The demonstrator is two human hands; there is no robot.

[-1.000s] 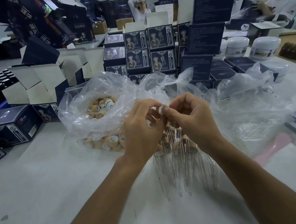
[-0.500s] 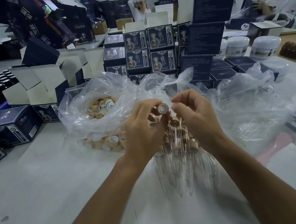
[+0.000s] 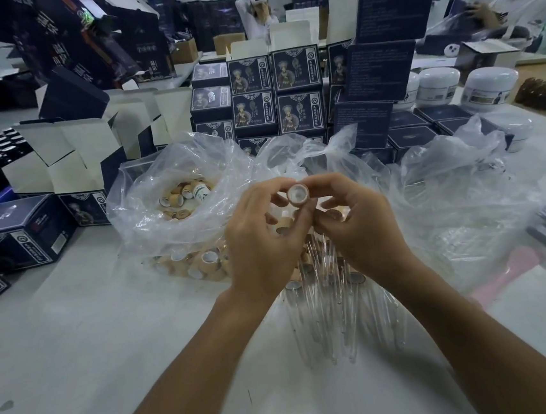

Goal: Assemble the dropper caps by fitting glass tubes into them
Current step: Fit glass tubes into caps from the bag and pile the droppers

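I see both hands raised over the surface (image 3: 78, 342), meeting near centre. Left hand (image 3: 261, 241) has a dropper cap (image 3: 297, 194) in its grip, pinched at the fingertips, open white-lined end facing the camera. Right hand (image 3: 363, 228) sits just beside it, fingers curled; I see a small round brownish piece (image 3: 334, 215) at its fingertips, but I can't tell what it is or whether that grip actually holds it.

Below the hands: a bunch of assembled droppers (image 3: 328, 311) lying on the surface, glass tubes pointing toward me, tan collars at the far end, partly hidden by the hands.

Left of the hands: a clear plastic bag (image 3: 152, 218) with loose tan caps (image 3: 181, 199) inside, more caps spilling along its lower edge. Another crumpled clear bag (image 3: 463, 188) on the right.

Behind: stacked dark printed cartons (image 3: 273, 90), open white-lined cartons (image 3: 69, 153) at left, white jars (image 3: 487, 89) at far right.
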